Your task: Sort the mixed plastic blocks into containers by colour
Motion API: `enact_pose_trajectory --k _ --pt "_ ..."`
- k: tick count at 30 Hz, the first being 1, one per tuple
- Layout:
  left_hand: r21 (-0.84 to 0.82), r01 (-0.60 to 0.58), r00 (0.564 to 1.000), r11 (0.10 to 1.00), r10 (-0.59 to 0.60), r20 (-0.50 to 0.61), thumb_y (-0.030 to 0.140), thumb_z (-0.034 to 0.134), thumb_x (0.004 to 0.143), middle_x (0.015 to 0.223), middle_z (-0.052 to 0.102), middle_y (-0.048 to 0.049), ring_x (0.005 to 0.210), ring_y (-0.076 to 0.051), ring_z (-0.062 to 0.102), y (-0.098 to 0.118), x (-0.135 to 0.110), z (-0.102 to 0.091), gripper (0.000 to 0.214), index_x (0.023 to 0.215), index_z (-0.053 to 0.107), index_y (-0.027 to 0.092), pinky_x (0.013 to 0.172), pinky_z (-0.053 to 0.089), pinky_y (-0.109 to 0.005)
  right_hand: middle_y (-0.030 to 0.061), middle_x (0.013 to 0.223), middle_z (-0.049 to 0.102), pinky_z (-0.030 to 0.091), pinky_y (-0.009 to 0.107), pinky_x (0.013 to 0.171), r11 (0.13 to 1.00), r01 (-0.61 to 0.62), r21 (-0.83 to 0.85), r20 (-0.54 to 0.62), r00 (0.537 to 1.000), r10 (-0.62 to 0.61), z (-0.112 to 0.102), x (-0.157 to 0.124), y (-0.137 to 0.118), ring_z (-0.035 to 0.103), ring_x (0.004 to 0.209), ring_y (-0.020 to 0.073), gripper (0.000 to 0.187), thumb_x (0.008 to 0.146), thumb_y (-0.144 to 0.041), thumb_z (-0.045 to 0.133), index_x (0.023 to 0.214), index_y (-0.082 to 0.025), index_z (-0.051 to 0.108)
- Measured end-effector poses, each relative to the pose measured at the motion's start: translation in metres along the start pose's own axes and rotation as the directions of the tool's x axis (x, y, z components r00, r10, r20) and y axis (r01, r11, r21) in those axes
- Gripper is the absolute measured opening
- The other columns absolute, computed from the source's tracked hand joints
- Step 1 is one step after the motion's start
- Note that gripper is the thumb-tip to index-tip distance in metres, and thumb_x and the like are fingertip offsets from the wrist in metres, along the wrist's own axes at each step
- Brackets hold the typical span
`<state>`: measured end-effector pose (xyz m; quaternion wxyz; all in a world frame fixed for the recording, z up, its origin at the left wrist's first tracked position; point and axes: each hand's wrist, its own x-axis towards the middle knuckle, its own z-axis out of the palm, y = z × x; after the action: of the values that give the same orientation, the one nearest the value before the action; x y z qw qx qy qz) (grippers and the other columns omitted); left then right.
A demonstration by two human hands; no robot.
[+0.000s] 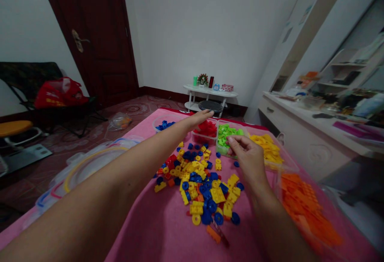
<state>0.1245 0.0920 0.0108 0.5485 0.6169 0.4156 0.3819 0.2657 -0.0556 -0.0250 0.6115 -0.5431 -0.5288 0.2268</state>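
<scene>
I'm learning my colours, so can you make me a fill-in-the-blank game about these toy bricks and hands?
1. The right hand has its fingertips in front of the boxed ____ pieces.
2. The left hand is nearest the boxed ____ bits.
3. The loose pile lies on a ____ cloth.
4. The boxed bricks at the picture's lower right are ____.

Missing words: green, red, pink, orange.
</scene>
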Motion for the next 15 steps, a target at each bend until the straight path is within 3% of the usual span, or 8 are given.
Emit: enact_pose_trajectory --k 1,3,6,10,12,15 --pt "0.170 -0.104 0.994 0.980 0.098 0.048 0.035 0.060 0.083 0.132 0.054 -0.0120 0.123 -0.024 0.047 -0.003 -0.004 -0.001 0.039 0.118 0.057 0.017 0.098 0.043 -0.037 0.0017 0.065 0.064 0.046 0.023 0.050 1.000 -0.008 0.001 0.015 1.000 0.008 0.001 0.000 0.003 0.056 0.052 0.0115 0.028 0.075 -0.040 0.064 0.083 -0.014 0.067" --pt "0.426 -0.286 0.957 0.858 0.230 0.178 0.037 0.055 0.085 0.134 0.053 -0.0128 0.126 -0.024 0.045 -0.012 -0.022 -0.005 0.041 0.119 0.058 0.013 0.104 0.036 -0.035 0.0030 0.069 0.065 0.046 0.024 0.051 1.000 -0.031 -0.005 0.072 0.997 0.031 0.004 -0.001 0.011 0.057 0.054 0.0126 0.027 0.074 -0.040 0.063 0.083 -0.014 0.067" --pt "0.605 -0.407 0.913 0.685 0.282 0.295 0.039 0.042 0.091 0.118 0.064 -0.0106 0.111 -0.022 0.057 -0.030 -0.068 -0.017 0.041 0.115 0.062 0.013 0.100 0.040 -0.033 0.0050 0.076 0.068 0.049 0.027 0.057 0.997 -0.044 -0.067 0.185 0.981 0.055 0.015 -0.005 0.023 0.060 0.059 0.0148 0.025 0.074 -0.036 0.061 0.086 -0.014 0.067" --pt "0.751 -0.338 0.930 0.567 0.322 0.176 0.040 0.035 0.094 0.121 0.061 -0.0105 0.113 -0.021 0.055 -0.061 -0.133 -0.042 0.044 0.118 0.062 0.015 0.102 0.039 -0.034 0.0064 0.092 0.071 0.051 0.032 0.073 0.981 0.058 -0.186 0.376 0.927 0.016 0.034 -0.019 0.032 0.064 0.078 0.0180 0.026 0.074 -0.027 0.059 0.096 -0.017 0.070" --pt "0.820 -0.228 0.948 0.526 0.313 0.063 0.039 0.036 0.093 0.132 0.052 -0.0116 0.123 -0.023 0.047 -0.080 -0.157 -0.051 0.045 0.128 0.054 0.018 0.107 0.034 -0.038 0.0065 0.107 0.069 0.048 0.036 0.087 0.960 0.183 -0.212 0.496 0.866 -0.056 0.042 -0.028 0.032 0.062 0.096 0.0199 0.035 0.073 -0.022 0.060 0.107 -0.021 0.068" --pt "0.856 -0.130 0.971 0.501 0.238 0.008 0.033 0.039 0.091 0.139 0.043 -0.0126 0.132 -0.026 0.036 -0.105 -0.179 -0.053 0.049 0.137 0.044 0.018 0.109 0.031 -0.044 0.0058 0.125 0.061 0.038 0.039 0.102 0.899 0.371 -0.232 0.630 0.762 -0.152 0.048 -0.040 0.033 0.053 0.116 0.0217 0.049 0.071 -0.020 0.065 0.119 -0.025 0.063"
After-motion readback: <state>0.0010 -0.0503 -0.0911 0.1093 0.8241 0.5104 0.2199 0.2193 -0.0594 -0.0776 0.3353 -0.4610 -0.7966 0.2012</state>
